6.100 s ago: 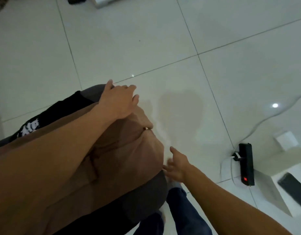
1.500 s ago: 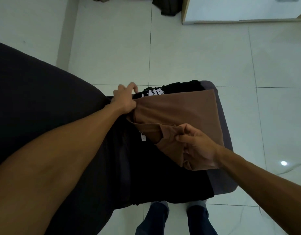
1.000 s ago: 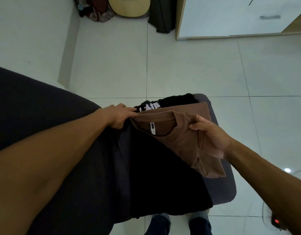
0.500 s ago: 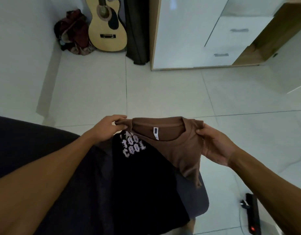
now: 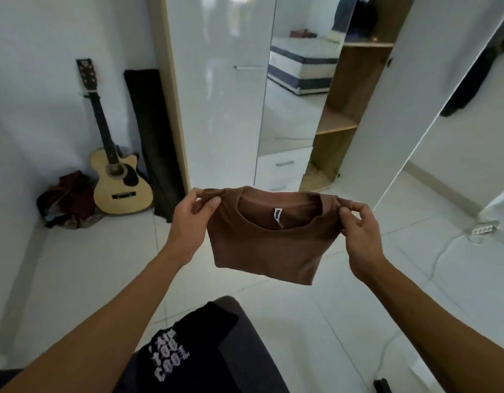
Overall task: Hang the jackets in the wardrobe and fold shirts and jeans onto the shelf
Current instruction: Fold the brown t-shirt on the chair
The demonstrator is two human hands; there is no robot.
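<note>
1. Holding the folded brown shirt (image 5: pixel 269 248) up in the air, we have our left hand (image 5: pixel 188 222) and right hand (image 5: pixel 360 236) each pinching a shoulder corner by the collar, thumb pressed against fingers with cloth between.
2. The shirt hangs free between the two hands, above the floor and well apart from the wardrobe (image 5: pixel 273 80), whose open side shows bare wooden shelves (image 5: pixel 334 127).
3. A black printed shirt (image 5: pixel 177 353) lies below us on a dark seat (image 5: pixel 245 350), apart from our hands.
4. We judge the step in hand is carrying the brown shirt to a shelf.
5. The fold is held only at the top edge, so the hanging layers could slip open if we swing it or let one pinch go early.
6. The open wardrobe door (image 5: pixel 415 95) stands beside the shelf gap; we could brush the cloth against its edge and drag the fold askew.
7. Setting it down from the collar alone may let the lower half crumple under itself.
</note>
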